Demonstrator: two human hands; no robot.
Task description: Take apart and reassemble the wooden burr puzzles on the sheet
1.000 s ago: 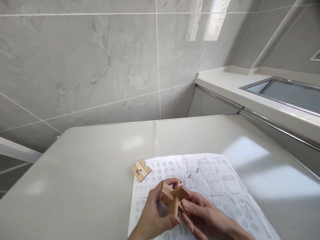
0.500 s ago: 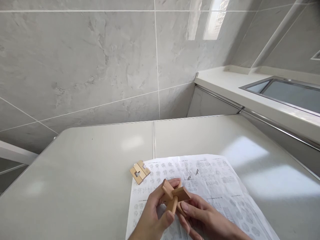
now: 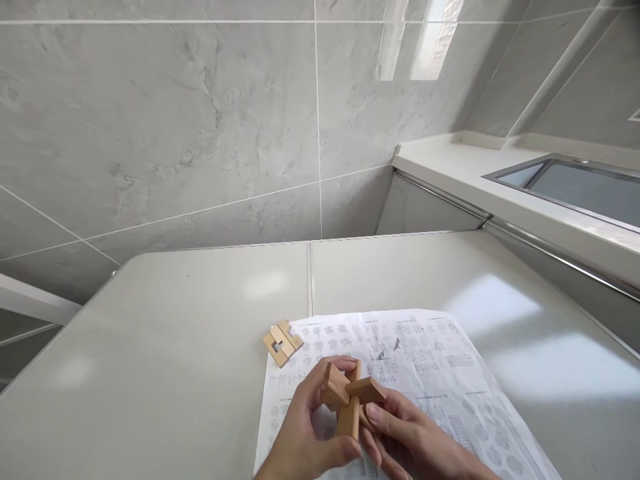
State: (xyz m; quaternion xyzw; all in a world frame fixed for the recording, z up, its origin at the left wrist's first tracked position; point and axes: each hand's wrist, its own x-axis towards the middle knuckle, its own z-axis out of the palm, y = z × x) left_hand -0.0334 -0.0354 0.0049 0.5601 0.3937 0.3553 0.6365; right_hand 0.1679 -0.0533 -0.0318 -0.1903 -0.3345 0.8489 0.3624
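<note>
A half-built wooden puzzle cross (image 3: 351,393) of interlocked notched bars is gripped between both hands, just above a printed instruction sheet (image 3: 430,360). My left hand (image 3: 305,433) pinches its left and lower bars with thumb and fingers. From the right, my right hand (image 3: 410,443) closes its fingers on the flat bar that sticks out. Two loose notched wooden pieces (image 3: 282,342) lie side by side at the sheet's upper left corner, a short way beyond my left hand.
The sheet lies on a pale grey table (image 3: 165,347) with a seam down its middle, set against a grey tiled wall (image 3: 200,120). A white counter with a steel sink (image 3: 575,187) runs along the right, higher than the table.
The puzzle cross has been turned slightly in my fingers, and its lower bar now points more straight down. The loose pieces and the sheet have not moved.
</note>
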